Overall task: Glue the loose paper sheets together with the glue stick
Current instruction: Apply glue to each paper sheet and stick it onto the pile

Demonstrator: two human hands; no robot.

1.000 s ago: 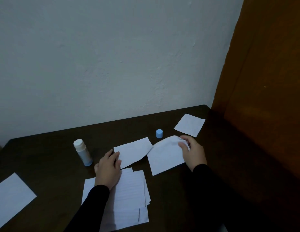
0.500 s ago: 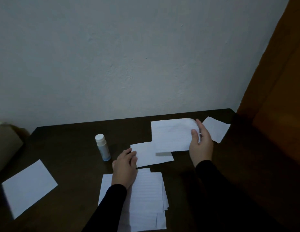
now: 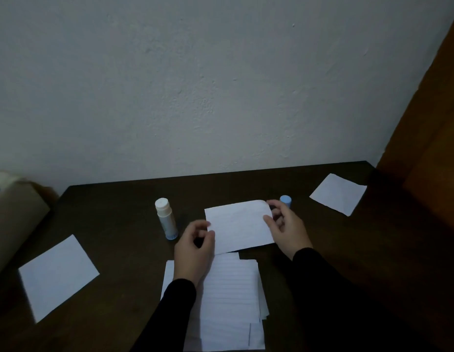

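Gripping one sheet [image 3: 239, 226] now — both hands [image 3: 194, 250] [image 3: 288, 228], lowered.

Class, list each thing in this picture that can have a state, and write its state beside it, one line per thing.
glue stick: upright on the table, cap off
blue cap: standing apart from the stick, behind the right hand
held sheet: gripped at both side edges
left hand: pinches the sheet's left edge
right hand: grips the sheet's right edge
paper stack: lying flat, unevenly piled
left loose sheet: flat, untouched
right loose sheet: flat, untouched
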